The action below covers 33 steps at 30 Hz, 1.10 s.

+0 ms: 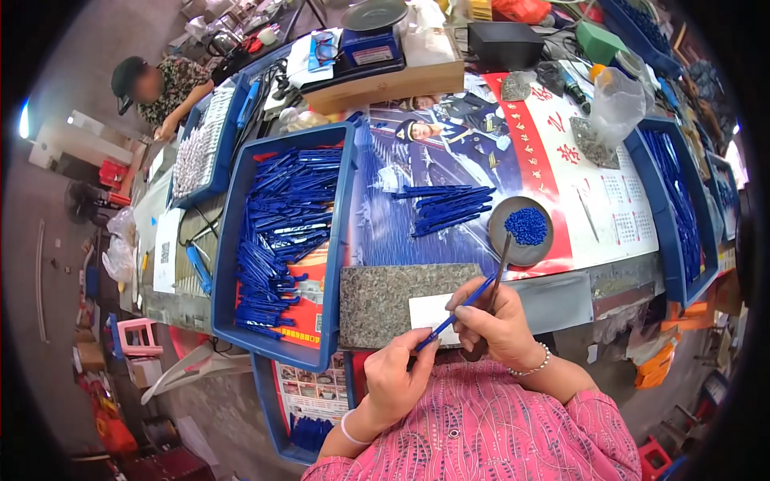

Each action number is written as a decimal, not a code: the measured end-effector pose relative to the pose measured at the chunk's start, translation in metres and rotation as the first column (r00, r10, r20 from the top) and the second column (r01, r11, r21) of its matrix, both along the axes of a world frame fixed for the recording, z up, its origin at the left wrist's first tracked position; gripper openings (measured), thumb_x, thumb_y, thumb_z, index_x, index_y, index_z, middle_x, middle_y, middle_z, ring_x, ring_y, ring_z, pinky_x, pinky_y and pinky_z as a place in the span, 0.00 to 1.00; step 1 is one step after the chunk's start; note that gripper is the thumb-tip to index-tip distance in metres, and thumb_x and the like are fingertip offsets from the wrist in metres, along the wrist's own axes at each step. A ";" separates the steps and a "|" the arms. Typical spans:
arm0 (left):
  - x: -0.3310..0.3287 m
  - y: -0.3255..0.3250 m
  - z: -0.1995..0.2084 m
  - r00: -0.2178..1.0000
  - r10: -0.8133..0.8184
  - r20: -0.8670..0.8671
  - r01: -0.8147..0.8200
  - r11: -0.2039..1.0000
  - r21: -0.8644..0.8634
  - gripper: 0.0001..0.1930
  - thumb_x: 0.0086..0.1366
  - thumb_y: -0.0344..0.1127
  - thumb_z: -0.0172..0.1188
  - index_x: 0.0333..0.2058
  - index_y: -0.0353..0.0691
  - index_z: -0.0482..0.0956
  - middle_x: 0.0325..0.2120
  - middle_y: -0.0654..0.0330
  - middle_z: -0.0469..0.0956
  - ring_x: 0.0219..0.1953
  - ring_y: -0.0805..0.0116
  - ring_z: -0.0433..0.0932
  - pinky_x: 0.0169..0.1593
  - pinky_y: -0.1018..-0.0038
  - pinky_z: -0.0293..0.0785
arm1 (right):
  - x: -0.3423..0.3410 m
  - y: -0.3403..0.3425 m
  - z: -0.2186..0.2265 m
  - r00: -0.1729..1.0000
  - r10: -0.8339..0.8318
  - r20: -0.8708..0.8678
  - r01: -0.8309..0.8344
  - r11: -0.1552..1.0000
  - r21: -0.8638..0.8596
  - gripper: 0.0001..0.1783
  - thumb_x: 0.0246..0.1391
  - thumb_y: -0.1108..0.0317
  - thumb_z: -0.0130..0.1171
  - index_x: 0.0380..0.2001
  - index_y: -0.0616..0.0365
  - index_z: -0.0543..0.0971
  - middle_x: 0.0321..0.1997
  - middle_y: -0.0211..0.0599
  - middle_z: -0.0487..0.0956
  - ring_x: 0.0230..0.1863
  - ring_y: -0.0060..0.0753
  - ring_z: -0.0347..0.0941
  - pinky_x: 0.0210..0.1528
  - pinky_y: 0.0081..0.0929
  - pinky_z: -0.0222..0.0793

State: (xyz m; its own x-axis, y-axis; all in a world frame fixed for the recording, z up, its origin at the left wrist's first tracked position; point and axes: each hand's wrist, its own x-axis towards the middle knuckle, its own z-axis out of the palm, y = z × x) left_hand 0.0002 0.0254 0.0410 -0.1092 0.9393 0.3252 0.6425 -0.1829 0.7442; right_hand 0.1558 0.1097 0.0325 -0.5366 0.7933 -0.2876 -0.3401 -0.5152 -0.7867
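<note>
My left hand (395, 370) pinches the lower end of a slim blue stick (454, 316) over the near edge of the work surface. With my right hand (501, 325) I steady the stick's upper part. A thin dark tool (500, 271), perhaps tweezers, also sits in my right fingers, its tip pointing up toward a round grey dish (499, 228). That dish holds a heap of tiny blue pieces (527, 226). Beyond my hands lies a loose pile of similar blue sticks (447, 207). Below the hands is a white card (433, 311) on a speckled stone slab (377, 301).
A blue tray (343, 240) full of blue sticks stands at left, another tray (696, 284) at right. A lower tray (277, 433) sits near my left forearm. A wooden box (385, 86) lies at the back. Another person (172, 88) works at far left.
</note>
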 end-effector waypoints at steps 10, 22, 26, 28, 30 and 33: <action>-0.012 0.008 -0.021 -0.292 0.475 0.830 0.705 0.694 -0.149 0.11 0.68 0.38 0.47 0.41 0.35 0.68 0.18 0.61 0.70 0.15 0.75 0.66 0.22 0.80 0.62 | 0.001 0.013 0.006 0.994 0.097 0.042 -0.098 0.995 0.031 0.10 0.54 0.67 0.60 0.35 0.62 0.73 0.24 0.28 0.73 0.17 0.14 0.67 0.18 0.13 0.62; -0.004 -0.006 -0.022 -0.360 0.500 0.787 0.681 0.718 -0.145 0.10 0.69 0.40 0.45 0.39 0.38 0.68 0.15 0.63 0.68 0.13 0.76 0.63 0.19 0.80 0.58 | -0.004 0.007 0.011 0.989 0.149 0.020 -0.150 0.985 0.089 0.09 0.55 0.67 0.59 0.35 0.61 0.74 0.22 0.25 0.73 0.16 0.11 0.65 0.17 0.11 0.58; -0.006 -0.010 -0.023 -0.340 0.446 0.828 0.671 0.731 -0.119 0.11 0.70 0.39 0.45 0.39 0.38 0.69 0.15 0.62 0.68 0.13 0.76 0.65 0.18 0.81 0.59 | -0.006 0.003 0.011 0.985 0.168 0.051 -0.173 0.976 0.130 0.09 0.55 0.67 0.59 0.34 0.61 0.74 0.21 0.25 0.73 0.16 0.12 0.65 0.17 0.11 0.58; -0.006 -0.014 -0.021 -0.315 0.446 0.838 0.653 0.742 -0.150 0.10 0.68 0.39 0.47 0.39 0.38 0.69 0.14 0.63 0.67 0.12 0.77 0.63 0.18 0.81 0.58 | -0.008 0.000 0.012 0.982 0.179 0.067 -0.186 0.973 0.137 0.09 0.55 0.67 0.59 0.34 0.61 0.74 0.20 0.26 0.73 0.16 0.12 0.65 0.17 0.12 0.58; -0.007 -0.020 -0.021 -0.291 0.445 0.847 0.626 0.758 -0.183 0.10 0.67 0.39 0.50 0.38 0.37 0.68 0.13 0.64 0.66 0.11 0.77 0.61 0.18 0.81 0.56 | -0.011 -0.004 0.011 0.977 0.199 0.080 -0.209 0.967 0.144 0.09 0.54 0.67 0.59 0.33 0.62 0.74 0.20 0.26 0.73 0.16 0.12 0.65 0.17 0.12 0.59; -0.012 -0.032 -0.023 -0.298 0.401 0.866 0.607 0.780 -0.152 0.11 0.67 0.40 0.50 0.40 0.37 0.68 0.13 0.63 0.67 0.11 0.77 0.62 0.18 0.81 0.56 | -0.016 -0.011 0.012 0.960 0.261 0.103 -0.273 0.952 0.137 0.09 0.55 0.66 0.58 0.34 0.61 0.74 0.24 0.28 0.77 0.18 0.12 0.67 0.17 0.12 0.60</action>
